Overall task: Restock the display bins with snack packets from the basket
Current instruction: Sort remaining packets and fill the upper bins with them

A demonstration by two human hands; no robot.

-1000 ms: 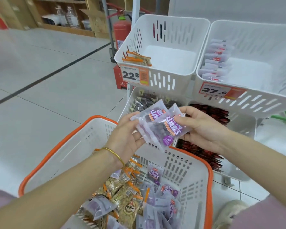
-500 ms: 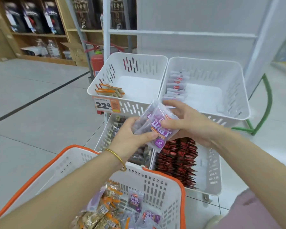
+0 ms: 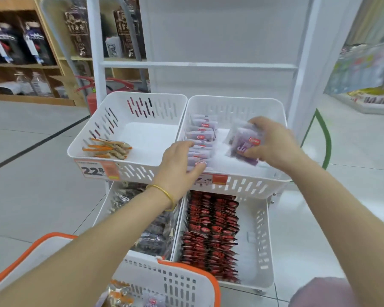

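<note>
Gripping a small bundle of purple snack packets [image 3: 245, 145], the right hand [image 3: 273, 140] is closed around them over the right half of the upper right display bin [image 3: 235, 103], the packets tilted and just above the bin floor. They are translucent pouches with a purple panel, pale lettering and a small red logo patch. The left hand [image 3: 180, 165] reaches over the bin's front edge, its fingers curled loosely against the front end of a row of matching purple packets [image 3: 201, 138] standing along the bin's left wall; whether it pinches one cannot be told. A gold bangle [image 3: 162, 192] circles that wrist.

Beside it, the upper left bin [image 3: 129, 100] holds a few orange-edged snack packets [image 3: 109, 148] in its front left corner, above a price tag [image 3: 97, 170] reading 22.8. Below, one lower bin carries red packets [image 3: 211, 231], the other dark packets [image 3: 155, 233]. At the bottom edge, the orange-rimmed basket [image 3: 175, 282] shows more packets inside.
</note>
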